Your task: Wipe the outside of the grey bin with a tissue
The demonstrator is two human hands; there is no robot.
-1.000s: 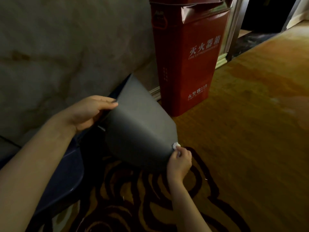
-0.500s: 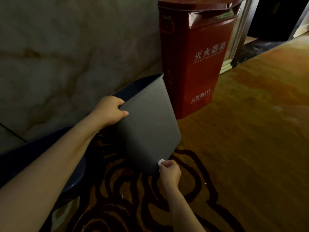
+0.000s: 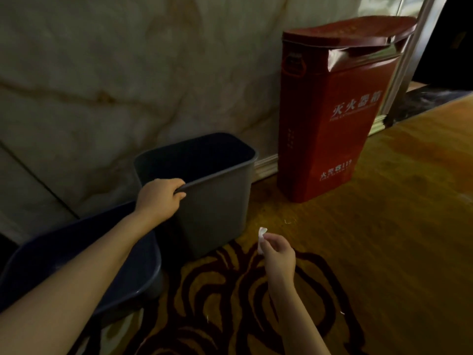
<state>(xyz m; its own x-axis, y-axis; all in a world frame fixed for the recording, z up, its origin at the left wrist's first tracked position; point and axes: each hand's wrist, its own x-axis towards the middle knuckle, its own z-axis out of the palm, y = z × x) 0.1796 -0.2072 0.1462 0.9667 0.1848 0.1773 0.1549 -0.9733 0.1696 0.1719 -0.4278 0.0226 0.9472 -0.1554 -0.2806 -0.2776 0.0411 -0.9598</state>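
The grey bin (image 3: 217,208) stands upright on the carpet against the marble wall, its dark open mouth facing up. My left hand (image 3: 160,197) grips the bin's near rim, fingers curled over the edge. My right hand (image 3: 277,252) is off to the right of the bin's base, apart from it, pinching a small white tissue (image 3: 261,239) between thumb and fingers.
A tall red fire-extinguisher box (image 3: 330,129) stands to the right of the bin against the wall. A second dark blue bin (image 3: 84,267) sits at the lower left under my left forearm. The patterned carpet (image 3: 384,226) stretches to the right, with a metal door frame (image 3: 407,57) behind the red box.
The bin went from tilted on its side to standing upright on the floor. My right hand with the tissue came off the bin's bottom edge and drew back to the right.
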